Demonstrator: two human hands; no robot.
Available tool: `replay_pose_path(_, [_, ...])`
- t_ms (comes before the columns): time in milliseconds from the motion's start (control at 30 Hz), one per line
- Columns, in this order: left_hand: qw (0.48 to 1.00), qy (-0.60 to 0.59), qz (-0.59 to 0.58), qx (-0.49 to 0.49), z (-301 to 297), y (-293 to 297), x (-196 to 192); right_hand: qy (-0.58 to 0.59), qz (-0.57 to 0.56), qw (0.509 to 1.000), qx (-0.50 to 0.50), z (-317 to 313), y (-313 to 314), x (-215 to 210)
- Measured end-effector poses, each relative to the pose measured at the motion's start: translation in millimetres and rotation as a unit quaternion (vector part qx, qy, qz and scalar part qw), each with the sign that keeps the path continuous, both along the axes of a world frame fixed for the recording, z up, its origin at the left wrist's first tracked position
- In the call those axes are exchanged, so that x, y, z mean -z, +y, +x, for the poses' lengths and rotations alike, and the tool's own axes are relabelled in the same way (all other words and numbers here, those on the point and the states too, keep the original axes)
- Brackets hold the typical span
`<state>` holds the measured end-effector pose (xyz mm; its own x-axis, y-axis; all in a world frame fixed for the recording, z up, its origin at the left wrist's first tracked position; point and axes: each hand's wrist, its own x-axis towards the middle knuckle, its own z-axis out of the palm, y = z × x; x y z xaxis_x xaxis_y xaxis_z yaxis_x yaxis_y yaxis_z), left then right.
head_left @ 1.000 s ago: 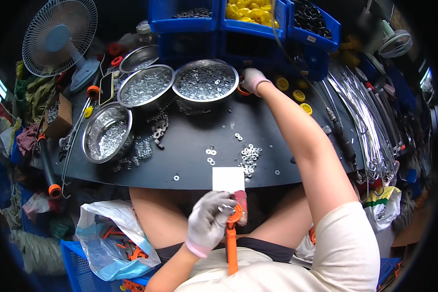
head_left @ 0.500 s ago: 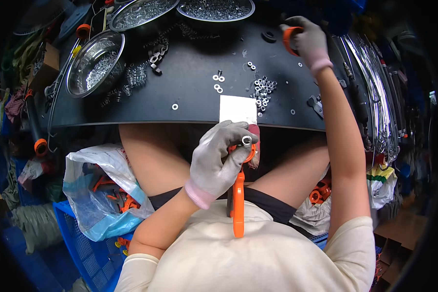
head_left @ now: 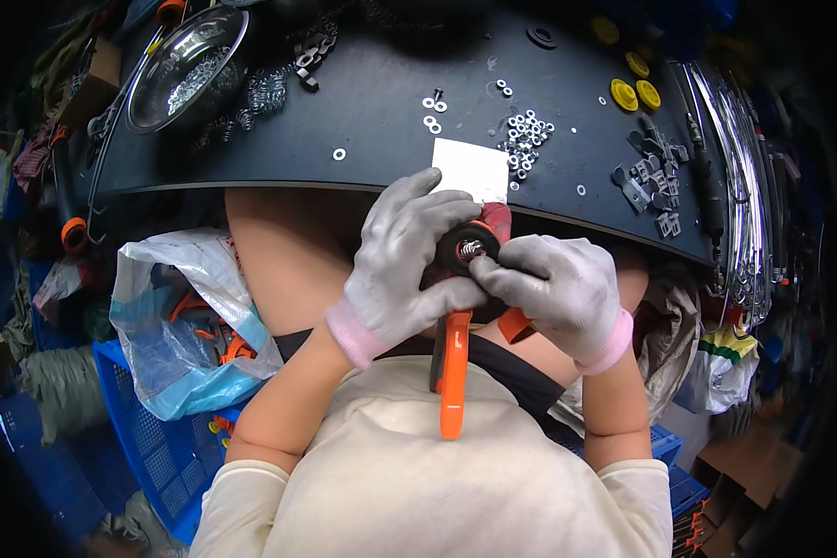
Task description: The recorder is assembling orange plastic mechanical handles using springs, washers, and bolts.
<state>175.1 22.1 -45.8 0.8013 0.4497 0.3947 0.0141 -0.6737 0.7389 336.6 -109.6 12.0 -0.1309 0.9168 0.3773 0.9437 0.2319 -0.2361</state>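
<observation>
My left hand (head_left: 405, 256), in a grey glove with a pink cuff, is closed round the head of an orange-handled tool (head_left: 453, 377). The handle points down toward my shirt. A black round part (head_left: 454, 244) sits at the head, and a small metal coil spring (head_left: 471, 249) stands in its middle. My right hand (head_left: 563, 293), gloved alike, is closed, with thumb and forefinger touching at the spring. Under its palm an orange ring (head_left: 515, 325) shows in part; the curled fingers hide the rest. A white card (head_left: 471, 169) lies at the table edge beyond my hands.
On the dark table (head_left: 381, 112) lie loose nuts (head_left: 528, 139), springs (head_left: 267, 90), yellow caps (head_left: 624, 95) and metal clips (head_left: 657, 181). A steel bowl (head_left: 149, 98) stands at left, long metal rods (head_left: 739, 186) at right. Beside my legs are a plastic bag (head_left: 158, 372) and a blue crate (head_left: 153, 437).
My right hand has come from the table's far right with the orange ring to my left hand. A black round part now surrounds the spring. The view has shifted, showing yellow caps.
</observation>
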Motion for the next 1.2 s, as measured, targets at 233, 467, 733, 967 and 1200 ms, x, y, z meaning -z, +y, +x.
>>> replay_pose_path(233, [1.0, 0.01, 0.018, -0.017, 3, -1, -7, 0.358, -0.076, 0.929, 0.063, 6, -1, 3])
replay_pose_path(467, [0.989, 0.063, 0.133, -0.009, -6, 5, -13, 0.513, -0.095, 0.84, 0.15, 16, 9, -21])
replay_pose_path(733, [0.975, -0.133, -0.173, 0.045, 6, -6, -9, 0.321, -0.153, 0.933, 0.053, 14, 31, -6])
replay_pose_path(967, [0.996, -0.045, 0.071, 0.035, 14, 1, -5, 0.314, -0.139, 0.936, 0.073, 48, 25, -8])
replay_pose_path(1200, [0.997, -0.075, 0.021, -0.003, 26, 7, -19, 0.171, -0.008, 0.881, 0.441, 205, 73, -17])
